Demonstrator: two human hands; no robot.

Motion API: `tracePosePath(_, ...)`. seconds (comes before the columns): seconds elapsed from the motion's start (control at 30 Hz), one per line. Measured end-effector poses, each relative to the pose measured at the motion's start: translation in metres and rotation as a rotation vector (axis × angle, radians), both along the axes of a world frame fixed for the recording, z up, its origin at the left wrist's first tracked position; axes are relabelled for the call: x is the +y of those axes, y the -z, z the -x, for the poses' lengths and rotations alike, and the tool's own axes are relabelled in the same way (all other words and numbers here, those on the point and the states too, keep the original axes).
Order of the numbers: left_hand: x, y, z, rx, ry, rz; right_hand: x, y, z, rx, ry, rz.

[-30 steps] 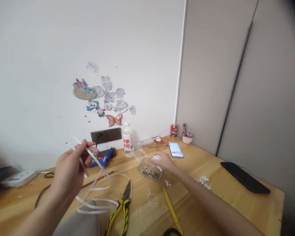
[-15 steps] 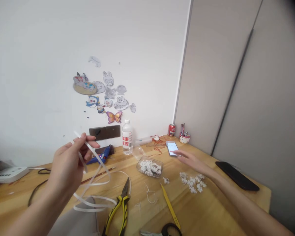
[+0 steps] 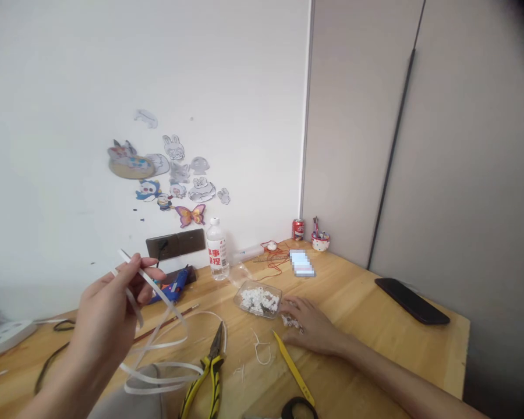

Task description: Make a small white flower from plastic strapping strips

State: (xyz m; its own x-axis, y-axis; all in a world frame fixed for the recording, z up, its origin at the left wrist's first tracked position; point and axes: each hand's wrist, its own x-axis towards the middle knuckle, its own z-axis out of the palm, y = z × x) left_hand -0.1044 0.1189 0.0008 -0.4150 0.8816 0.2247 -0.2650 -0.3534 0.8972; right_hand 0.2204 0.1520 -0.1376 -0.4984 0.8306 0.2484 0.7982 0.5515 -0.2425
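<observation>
My left hand (image 3: 111, 308) is raised at the left, thumb and fingers closed on a flat white cord (image 3: 155, 381). One end of the cord sticks up past the fingertips, and the rest falls in loose loops to the table. On the table my right hand (image 3: 312, 329) curves around a small pile of white flower-shaped pieces (image 3: 291, 321), thumb and fingers apart. The hand covers part of the pile. Just left of its fingertips stands a clear plastic box (image 3: 240, 305) with more white pieces in it.
Yellow tweezers (image 3: 294, 369), long-nose pliers (image 3: 207, 372) and black scissor handles (image 3: 299, 407) lie in front. Behind are a bottle (image 3: 217, 250), a blue glue gun (image 3: 174, 287), a phone (image 3: 302, 263), a red can (image 3: 297, 229) and a dotted cup (image 3: 320, 241). A black slab (image 3: 410, 299) lies right.
My right hand has come from beside the phone down and left to the white pieces, which are now bunched near the box. My left hand still holds the cord. The view has shifted slightly right.
</observation>
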Motion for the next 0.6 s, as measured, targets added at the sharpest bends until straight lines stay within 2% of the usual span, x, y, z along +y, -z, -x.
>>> tracePosePath(0.13, 0.002, 0.001, 0.0, -0.004, -0.002, 0.007, 0.002, 0.001, 0.009, -0.012, 0.003, -0.032)
tracePosePath(0.4, 0.0, -0.001, -0.002, -0.019, 0.007, -0.03, 0.019, 0.01, -0.002, 0.02, 0.145, -0.01)
tracePosePath(0.5, -0.001, -0.002, -0.001, -0.032, 0.005, -0.046, 0.03, 0.006, -0.007, 0.09, 0.21, -0.015)
tracePosePath(0.6, -0.001, -0.002, 0.001, -0.042, 0.009, -0.05, 0.05, -0.008, 0.001, 0.19, 0.266, -0.019)
